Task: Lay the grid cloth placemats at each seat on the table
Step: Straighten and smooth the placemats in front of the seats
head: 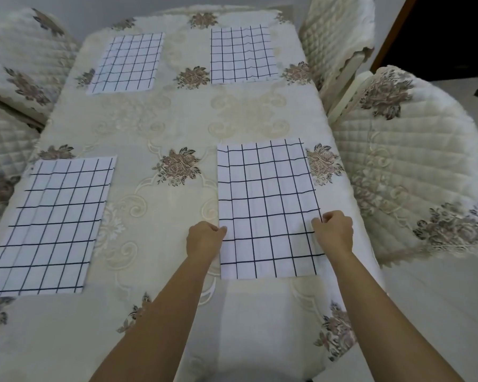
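Observation:
Several white placemats with a dark grid lie flat on the cream floral table (177,128). The near right placemat (265,199) is held at both side edges. My left hand (204,239) pinches its left edge with curled fingers. My right hand (333,232) pinches its right edge the same way. Another placemat (50,224) lies at the near left, one (127,63) at the far left and one (242,55) at the far right.
Quilted cream chairs with floral covers stand around the table: one at the right (409,166), one at the far right (340,37), and two at the left (22,59). A dark doorway (453,31) is at the top right.

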{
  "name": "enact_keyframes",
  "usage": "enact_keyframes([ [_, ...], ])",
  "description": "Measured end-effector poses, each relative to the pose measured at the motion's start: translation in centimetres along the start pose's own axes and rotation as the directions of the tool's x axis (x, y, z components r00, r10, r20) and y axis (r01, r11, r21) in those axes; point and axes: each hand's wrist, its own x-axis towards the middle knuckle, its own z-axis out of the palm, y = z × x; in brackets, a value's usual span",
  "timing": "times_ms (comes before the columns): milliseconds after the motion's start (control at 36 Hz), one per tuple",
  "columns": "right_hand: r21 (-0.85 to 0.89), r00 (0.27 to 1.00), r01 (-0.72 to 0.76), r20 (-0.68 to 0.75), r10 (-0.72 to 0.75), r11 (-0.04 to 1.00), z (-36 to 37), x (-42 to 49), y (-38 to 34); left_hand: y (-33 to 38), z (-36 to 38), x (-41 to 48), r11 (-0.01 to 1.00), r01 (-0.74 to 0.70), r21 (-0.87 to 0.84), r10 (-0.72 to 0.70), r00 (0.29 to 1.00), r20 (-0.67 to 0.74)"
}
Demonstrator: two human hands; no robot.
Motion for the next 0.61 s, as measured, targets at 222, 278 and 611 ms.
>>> enact_keyframes([
  [222, -0.069, 0.998, -0.018, 0.054, 0.022, 0.997, 0.2, 1.1, 0.0, -0.3, 0.6, 0.8, 0.999, 0.034, -0.009, -0.034, 0.999, -0.003],
  [278, -0.093, 0.998, -0.009, 0.056, 0.015, 0.996, 0.2, 1.4, 0.1, -0.4, 0.7, 1.0, 0.999, 0.029, -0.014, -0.030, 0.999, -0.015],
  [611, -0.150, 0.997, 0.060, 0.062, -0.051, 0.987, 1.0, 1.1, -0.1, -1.8, 0.6, 1.4, 1.000, -0.008, -0.003, 0.007, 0.993, -0.117],
])
